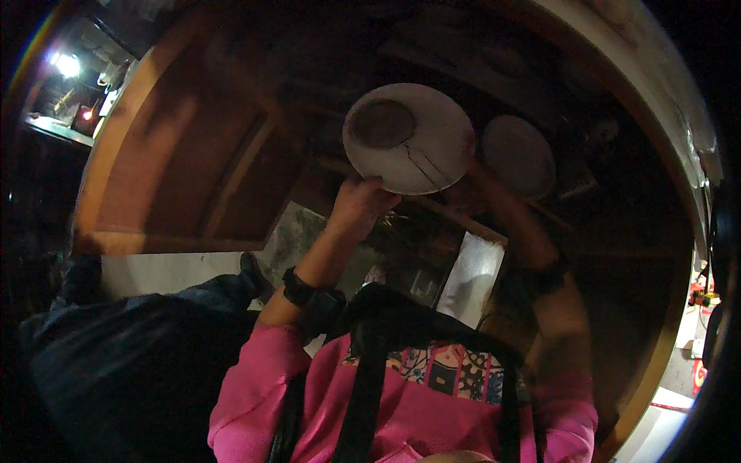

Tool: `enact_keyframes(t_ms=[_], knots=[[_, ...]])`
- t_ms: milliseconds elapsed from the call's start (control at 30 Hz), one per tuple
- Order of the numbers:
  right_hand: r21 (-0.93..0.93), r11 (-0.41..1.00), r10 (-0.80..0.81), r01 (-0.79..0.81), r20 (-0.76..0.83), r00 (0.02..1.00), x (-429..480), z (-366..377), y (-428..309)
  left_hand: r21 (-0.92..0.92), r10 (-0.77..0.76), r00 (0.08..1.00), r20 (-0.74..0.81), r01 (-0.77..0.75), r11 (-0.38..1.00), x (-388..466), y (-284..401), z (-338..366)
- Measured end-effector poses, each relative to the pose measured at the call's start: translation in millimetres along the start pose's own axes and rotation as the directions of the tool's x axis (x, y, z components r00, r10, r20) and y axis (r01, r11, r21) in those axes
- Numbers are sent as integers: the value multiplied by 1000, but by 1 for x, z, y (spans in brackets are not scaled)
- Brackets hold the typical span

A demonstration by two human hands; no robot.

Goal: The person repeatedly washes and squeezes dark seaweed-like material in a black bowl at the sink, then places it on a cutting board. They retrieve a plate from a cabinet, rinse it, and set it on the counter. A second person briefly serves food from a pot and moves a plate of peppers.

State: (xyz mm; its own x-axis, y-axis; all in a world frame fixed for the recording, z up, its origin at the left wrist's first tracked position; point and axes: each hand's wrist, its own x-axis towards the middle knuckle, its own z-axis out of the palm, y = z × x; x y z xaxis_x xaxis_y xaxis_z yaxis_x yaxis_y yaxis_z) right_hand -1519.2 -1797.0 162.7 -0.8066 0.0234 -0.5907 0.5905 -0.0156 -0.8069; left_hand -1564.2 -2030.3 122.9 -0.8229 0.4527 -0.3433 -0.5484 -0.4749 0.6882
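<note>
A round, pale plate or shallow basin (440,133) is held out in front of me, inside a dark wooden cabinet. On it lies a dark round piece (383,124) with two thin wire-like lines running from it, perhaps a wire strainer; the dim light leaves this unsure. My left hand (363,202) grips the lower-left rim, thumb on top. At the right rim is my right hand (472,168), dark and blurred, its fingers partly hidden. Just to the right of the plate, a second pale round dish (518,156) sits in the shadow.
An open wooden cabinet door (202,173) stands at the left, and the cabinet's wooden frame (666,341) curves along the right. Below the hands are a dark lower space and a pale panel (473,278). Someone's dark-clothed leg (145,347) is close at the left.
</note>
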Motion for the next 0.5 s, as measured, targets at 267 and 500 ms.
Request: enact_keyframes(t_ms=[267,500], knots=[[-91,996,33,-9,260,965,3,34,2,58,106,992,-74,-102,993,-6,5,-27],[-411,837,-336,361,136,932,22,39,-42,188,130,981,-146,-101,977,-19,1,-91]])
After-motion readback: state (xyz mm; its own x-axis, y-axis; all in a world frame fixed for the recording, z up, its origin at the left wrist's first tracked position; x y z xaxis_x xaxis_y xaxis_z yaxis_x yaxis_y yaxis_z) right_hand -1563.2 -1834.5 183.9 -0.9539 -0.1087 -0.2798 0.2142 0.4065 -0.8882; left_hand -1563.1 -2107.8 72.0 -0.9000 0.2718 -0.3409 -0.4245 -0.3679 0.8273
